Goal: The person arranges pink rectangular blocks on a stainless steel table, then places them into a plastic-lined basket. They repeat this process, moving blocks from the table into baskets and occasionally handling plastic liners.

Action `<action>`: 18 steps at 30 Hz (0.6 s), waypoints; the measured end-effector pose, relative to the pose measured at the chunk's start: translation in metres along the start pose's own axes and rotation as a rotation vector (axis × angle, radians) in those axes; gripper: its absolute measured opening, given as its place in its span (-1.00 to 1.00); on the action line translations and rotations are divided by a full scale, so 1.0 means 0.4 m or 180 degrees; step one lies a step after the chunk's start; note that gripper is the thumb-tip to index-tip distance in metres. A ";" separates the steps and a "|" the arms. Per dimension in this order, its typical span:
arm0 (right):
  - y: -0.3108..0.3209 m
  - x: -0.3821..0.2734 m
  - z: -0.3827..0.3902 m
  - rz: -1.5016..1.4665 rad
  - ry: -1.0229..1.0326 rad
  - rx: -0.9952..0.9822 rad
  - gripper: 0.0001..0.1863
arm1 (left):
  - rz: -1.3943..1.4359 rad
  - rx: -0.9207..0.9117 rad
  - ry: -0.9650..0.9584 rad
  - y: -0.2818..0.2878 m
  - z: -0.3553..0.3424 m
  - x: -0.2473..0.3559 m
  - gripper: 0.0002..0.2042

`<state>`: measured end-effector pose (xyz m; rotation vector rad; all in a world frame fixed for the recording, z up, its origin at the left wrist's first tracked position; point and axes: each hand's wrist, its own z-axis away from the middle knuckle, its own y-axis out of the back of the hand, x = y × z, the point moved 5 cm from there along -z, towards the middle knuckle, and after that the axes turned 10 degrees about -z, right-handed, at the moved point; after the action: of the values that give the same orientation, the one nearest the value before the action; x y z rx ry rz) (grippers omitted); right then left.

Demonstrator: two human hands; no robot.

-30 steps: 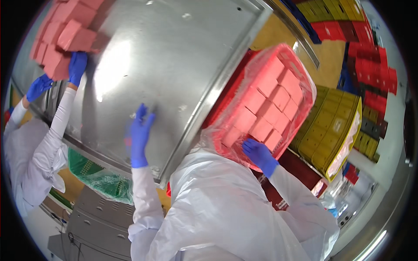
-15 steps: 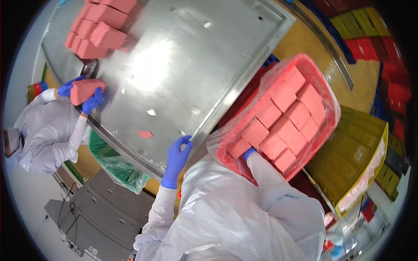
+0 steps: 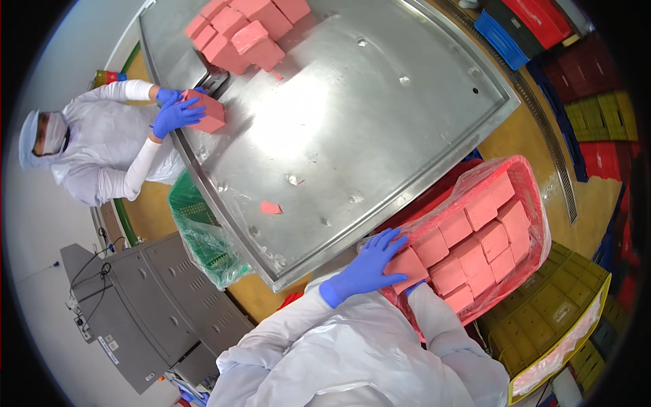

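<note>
My left hand (image 3: 366, 268), in a blue glove, lies over the near end of a pink block (image 3: 409, 263) at the left corner of a red crate (image 3: 536, 197). The crate is lined with clear plastic and filled with several pink blocks (image 3: 485, 234). My right hand (image 3: 411, 288) reaches in under the same block; only a sliver of its blue glove shows. Both my arms are in white sleeves. A steel table (image 3: 380, 115) stands just beyond the crate.
A co-worker in white at the left holds a pink block (image 3: 205, 112) with both gloved hands on the table's edge. More pink blocks (image 3: 244, 30) are piled at the far end. A pink scrap (image 3: 270, 207) lies on the steel. Green bag (image 3: 203, 237), grey machine (image 3: 146, 298), yellow crate (image 3: 563, 312).
My left hand has left the table's edge and come onto the block in the crate. The co-worker has brought a block up onto the table.
</note>
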<state>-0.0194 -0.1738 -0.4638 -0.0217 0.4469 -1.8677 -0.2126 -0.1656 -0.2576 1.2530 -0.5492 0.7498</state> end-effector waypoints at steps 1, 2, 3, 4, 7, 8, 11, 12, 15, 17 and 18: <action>-0.010 -0.003 0.011 0.0085 0.0049 -0.0025 -0.60 | -0.0466 -0.0009 -0.0064 -0.013 -0.017 0.005 -0.23; -0.019 -0.006 0.025 0.0176 0.0103 -0.0059 -0.59 | -0.0933 -0.0019 -0.0127 -0.024 -0.031 0.008 -0.20; -0.028 -0.013 0.045 0.0302 0.0170 -0.0096 -0.59 | -0.0958 -0.0184 -0.0204 -0.038 -0.040 0.005 -0.19; -0.042 -0.023 0.067 0.0440 0.0251 -0.0137 -0.59 | -0.0859 -0.0173 -0.0196 -0.042 -0.041 0.011 -0.19; -0.086 -0.056 0.179 0.0954 0.0561 -0.0300 -0.59 | -0.0462 -0.0161 -0.0113 -0.052 -0.008 0.034 -0.19; -0.108 -0.074 0.225 0.1134 0.0710 -0.0363 -0.59 | -0.0277 -0.0179 -0.0070 -0.043 0.008 0.048 -0.19; -0.189 -0.130 0.381 0.1574 0.1140 -0.0535 -0.58 | 0.1333 -0.0354 0.0158 0.067 0.060 0.089 -0.16; -0.227 -0.147 0.424 0.1685 0.1240 -0.0702 -0.58 | 0.2013 -0.0381 0.0284 0.100 0.090 0.088 -0.15; -0.362 -0.192 0.519 0.1755 0.1474 -0.1195 -0.52 | 0.4812 -0.0682 0.0206 0.177 0.158 0.040 -0.09; -0.440 -0.198 0.513 0.1224 0.1257 -0.1595 -0.46 | 0.6017 -0.0168 -0.0476 0.261 0.158 -0.001 -0.18; -0.483 -0.200 0.506 0.0958 0.1127 -0.1795 -0.42 | 0.6596 0.0111 -0.0839 0.304 0.160 -0.031 -0.23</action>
<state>-0.1205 -0.1076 -0.1991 -0.0017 1.1472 -1.4016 -0.3112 -0.2140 -0.1740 0.3650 -2.0983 2.2215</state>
